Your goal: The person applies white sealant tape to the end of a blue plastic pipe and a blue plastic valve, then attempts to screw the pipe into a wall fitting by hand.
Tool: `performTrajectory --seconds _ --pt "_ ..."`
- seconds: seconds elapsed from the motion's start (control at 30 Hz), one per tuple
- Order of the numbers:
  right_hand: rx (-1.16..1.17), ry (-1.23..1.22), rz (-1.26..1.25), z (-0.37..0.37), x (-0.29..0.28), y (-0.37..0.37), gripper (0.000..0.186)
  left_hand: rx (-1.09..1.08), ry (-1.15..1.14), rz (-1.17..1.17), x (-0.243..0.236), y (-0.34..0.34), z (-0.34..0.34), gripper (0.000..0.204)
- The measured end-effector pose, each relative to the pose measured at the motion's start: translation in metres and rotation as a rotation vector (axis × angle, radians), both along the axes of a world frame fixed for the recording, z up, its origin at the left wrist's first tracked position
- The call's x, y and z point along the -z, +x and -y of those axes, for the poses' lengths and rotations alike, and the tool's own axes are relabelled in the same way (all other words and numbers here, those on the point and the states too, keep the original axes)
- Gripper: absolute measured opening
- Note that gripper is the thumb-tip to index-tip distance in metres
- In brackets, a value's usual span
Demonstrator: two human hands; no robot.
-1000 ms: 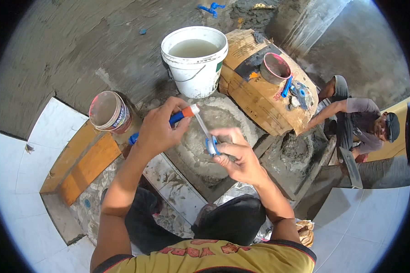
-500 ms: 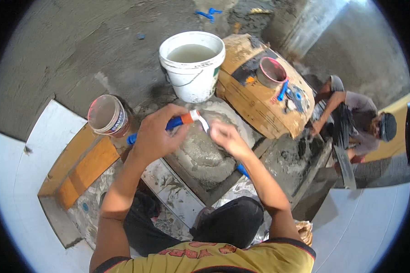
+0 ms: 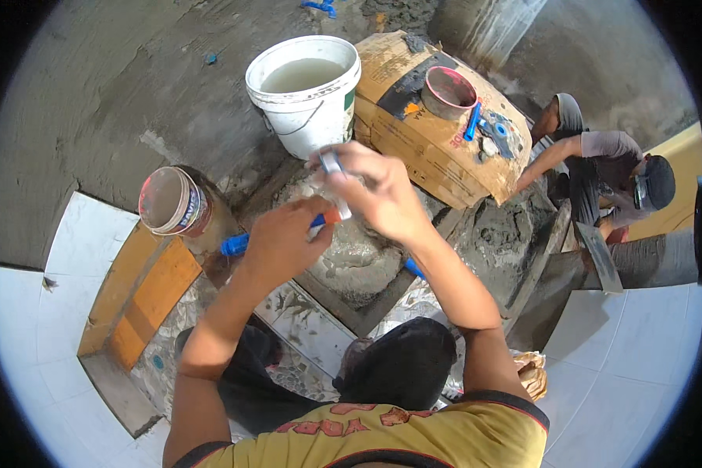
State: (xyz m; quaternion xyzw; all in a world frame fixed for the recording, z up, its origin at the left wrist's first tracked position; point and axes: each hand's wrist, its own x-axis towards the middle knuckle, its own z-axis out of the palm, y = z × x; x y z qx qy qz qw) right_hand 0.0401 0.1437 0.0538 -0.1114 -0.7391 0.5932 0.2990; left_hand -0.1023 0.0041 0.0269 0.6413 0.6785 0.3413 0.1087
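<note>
My left hand (image 3: 281, 238) is closed round a blue pipe (image 3: 235, 244), whose orange band and white end show past my fingers. Close above that end, my right hand (image 3: 378, 187) grips a small pale roll of tape (image 3: 331, 162) between thumb and fingers; motion blurs it. A white strip by the pipe's end looks like tape, but blur hides whether it joins the roll. Below both hands lies a heap of wet grey mortar (image 3: 355, 269) within a wooden frame. A second blue piece (image 3: 414, 268) sticks out beside my right forearm.
A white bucket of cloudy water (image 3: 300, 129) stands beyond my hands, with a smaller tub (image 3: 168, 203) at left. On the cardboard box (image 3: 413, 148) are a pink-rimmed tub (image 3: 450, 93) and blue fittings (image 3: 473, 121). Another person (image 3: 600, 168) crouches at right, beside wet mortar.
My right hand has risen and moved over the pipe's end, and the roll now shows in its fingers. My left hand with the pipe has shifted slightly down and right.
</note>
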Motion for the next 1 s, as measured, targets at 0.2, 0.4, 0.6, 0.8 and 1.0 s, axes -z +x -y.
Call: performTrajectory --seconds 0.2,0.4,0.6,0.8,1.0 --pt "-0.03 -0.462 0.121 -0.038 0.084 -0.01 0.033 0.087 0.124 0.139 -0.013 -0.002 0.004 0.026" --pt "-0.054 0.065 0.257 0.021 0.068 0.055 0.018 0.006 0.127 0.505 -0.017 -0.034 0.006 0.024" --pt "0.046 0.619 0.136 0.053 -0.016 0.063 0.02 -0.095 0.135 0.084 -0.015 -0.025 0.001 0.028" --pt "0.061 0.123 -0.046 0.002 -0.017 0.007 0.012 0.099 -0.008 -0.035 -0.013 0.008 0.002 0.028" --pt "-0.168 -0.271 0.122 -0.029 0.091 0.022 0.028 0.083 0.168 0.253 -0.024 -0.005 0.009 0.026"
